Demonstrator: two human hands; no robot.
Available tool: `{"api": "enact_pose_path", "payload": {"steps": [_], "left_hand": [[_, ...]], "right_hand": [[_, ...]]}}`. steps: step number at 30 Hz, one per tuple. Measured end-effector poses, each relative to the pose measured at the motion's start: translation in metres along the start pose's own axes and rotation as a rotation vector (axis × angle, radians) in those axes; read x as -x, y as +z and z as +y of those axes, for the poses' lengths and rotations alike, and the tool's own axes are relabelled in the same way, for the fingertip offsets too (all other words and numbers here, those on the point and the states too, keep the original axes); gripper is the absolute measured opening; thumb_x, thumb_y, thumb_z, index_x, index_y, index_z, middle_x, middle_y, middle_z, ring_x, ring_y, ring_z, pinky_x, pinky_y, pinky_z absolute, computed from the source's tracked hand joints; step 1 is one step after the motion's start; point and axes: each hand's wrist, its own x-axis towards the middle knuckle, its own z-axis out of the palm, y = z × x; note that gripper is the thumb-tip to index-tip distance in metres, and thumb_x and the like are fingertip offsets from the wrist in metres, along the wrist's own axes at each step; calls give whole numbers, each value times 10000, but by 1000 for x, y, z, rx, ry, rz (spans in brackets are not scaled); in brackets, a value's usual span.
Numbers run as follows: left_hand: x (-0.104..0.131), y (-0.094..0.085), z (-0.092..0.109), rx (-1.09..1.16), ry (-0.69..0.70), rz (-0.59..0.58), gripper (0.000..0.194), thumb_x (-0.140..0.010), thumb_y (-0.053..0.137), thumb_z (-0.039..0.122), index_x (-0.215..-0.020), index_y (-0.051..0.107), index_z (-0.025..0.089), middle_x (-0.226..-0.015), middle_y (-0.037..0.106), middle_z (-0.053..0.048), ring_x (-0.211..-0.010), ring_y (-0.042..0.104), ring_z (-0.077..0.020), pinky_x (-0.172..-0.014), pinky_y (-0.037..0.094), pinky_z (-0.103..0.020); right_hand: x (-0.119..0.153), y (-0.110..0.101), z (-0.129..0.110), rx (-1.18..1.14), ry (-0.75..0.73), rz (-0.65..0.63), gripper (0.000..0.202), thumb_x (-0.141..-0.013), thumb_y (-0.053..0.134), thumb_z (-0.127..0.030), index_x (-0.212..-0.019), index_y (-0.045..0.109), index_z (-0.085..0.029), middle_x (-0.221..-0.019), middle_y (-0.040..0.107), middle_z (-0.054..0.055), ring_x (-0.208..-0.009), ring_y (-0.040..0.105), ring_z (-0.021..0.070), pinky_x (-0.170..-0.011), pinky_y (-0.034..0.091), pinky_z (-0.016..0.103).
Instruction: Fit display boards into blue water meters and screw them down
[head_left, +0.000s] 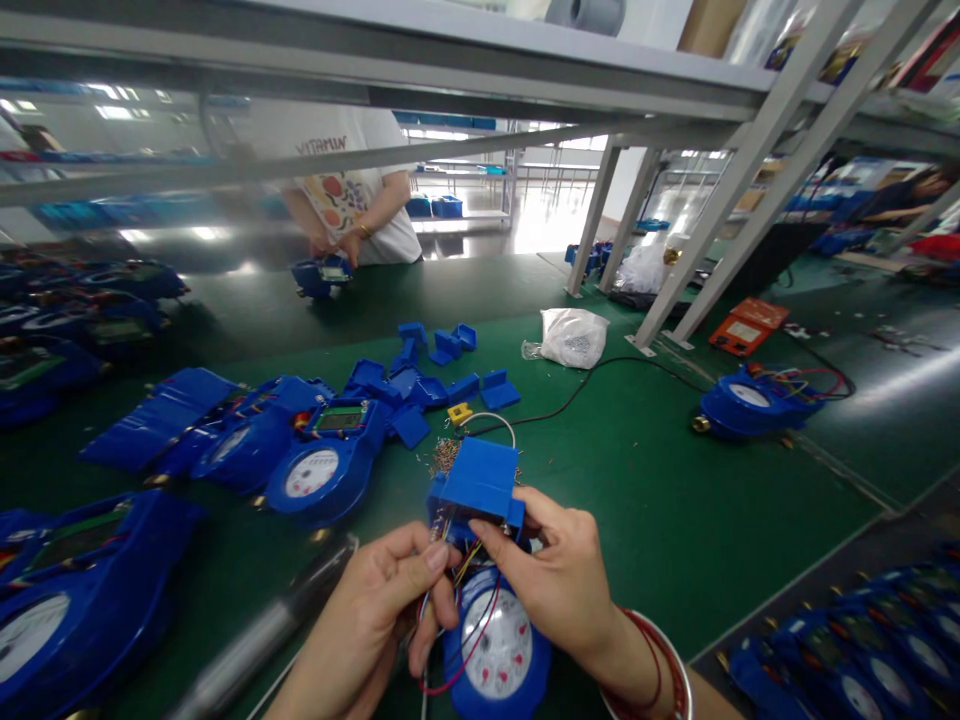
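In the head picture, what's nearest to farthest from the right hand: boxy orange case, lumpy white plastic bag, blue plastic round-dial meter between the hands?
1. Blue meter: right beside the right hand.
2. White bag: ahead, past the hands.
3. Orange case: ahead, off to the right.

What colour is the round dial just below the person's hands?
The dial is white with small red markings, seen best in the head view.

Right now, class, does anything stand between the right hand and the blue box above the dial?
Nothing visible does: the right hand grips the blue box. Loose wires trail below it, partly over the dial, at the left hand.
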Motion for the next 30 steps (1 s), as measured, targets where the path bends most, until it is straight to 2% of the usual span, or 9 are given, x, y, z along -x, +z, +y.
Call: {"api": "enact_pose_path", "payload": {"steps": [9, 13, 16, 19, 22, 25, 27, 28, 30], "left_hand": [[-1, 1, -2, -48, 29, 6, 286, -811, 631, 359, -685, 576, 108, -583, 649, -34, -320, 445, -23, -378, 213, -152], [-2, -2, -3, -74, 41, 10, 293, -794, 648, 367, -669, 600, 106, -598, 642, -27, -331, 444, -25, -390, 219, -169], [-3, -4, -5, -128, 55, 14, 318, -787, 650, 389, -628, 609, 116, -531, 595, 5, -326, 419, -29, -417, 254, -189], [-2, -6, -2, -302, 119, 57, 331, -789, 637, 416, -607, 636, 140, -499, 569, 5, -441, 485, -80, -498, 338, -209], [-2, -8, 4, -553, 242, 91, 312, -785, 634, 416, -608, 664, 161, -647, 616, -26, -657, 549, -145, -623, 402, -234], [-4, -10, 9, -719, 254, 127, 289, -764, 648, 419, -627, 639, 165, -684, 635, -28, -673, 561, -168, -617, 414, -250], [-5, -12, 12, -752, 261, 188, 236, -731, 686, 407, -768, 624, 182, -639, 625, 3, -635, 579, -167, -592, 427, -247], [-6, -13, 14, -762, 308, 224, 299, -709, 711, 396, -908, 603, 200, -630, 615, 26, -626, 588, -166, -597, 441, -248], [-9, -17, 18, -838, 501, 273, 620, -687, 743, 371, -1219, 449, 249, -757, 641, 30, -676, 615, -168, -663, 486, -276]], "right_hand": [[1, 0, 0, -154, 103, -14, 89, -791, 645, -239, -827, 683, -167, -703, 701, 14, -582, 628, 138, -536, 498, 221], [-2, 0, -3, -298, 163, -33, 83, -769, 666, -219, -836, 684, -174, -743, 719, 15, -646, 669, 147, -591, 533, 213], [-4, 0, -5, -426, 210, -45, 98, -752, 684, -203, -844, 681, -170, -785, 732, 24, -700, 689, 149, -638, 549, 204], [-6, -3, -5, -528, 263, -78, 133, -735, 706, -200, -859, 682, -157, -796, 736, 33, -728, 697, 152, -667, 555, 209], [-10, -5, -2, -633, 330, -146, 227, -684, 766, -240, -874, 684, -145, -788, 737, 43, -722, 700, 161, -672, 561, 231], [-14, -8, 0, -722, 388, -225, 342, -627, 810, -322, -888, 688, -138, -798, 736, 55, -730, 702, 173, -697, 569, 273], [-16, -9, 0, -742, 410, -269, 389, -607, 817, -368, -892, 692, -135, -809, 735, 63, -726, 700, 178, -705, 572, 301], [-17, -9, 1, -752, 421, -289, 410, -602, 816, -385, -899, 691, -133, -812, 734, 67, -718, 698, 181, -708, 573, 316], [-19, -9, 0, -783, 442, -333, 441, -608, 810, -403, -931, 686, -131, -818, 731, 68, -709, 697, 184, -732, 572, 349]]}}
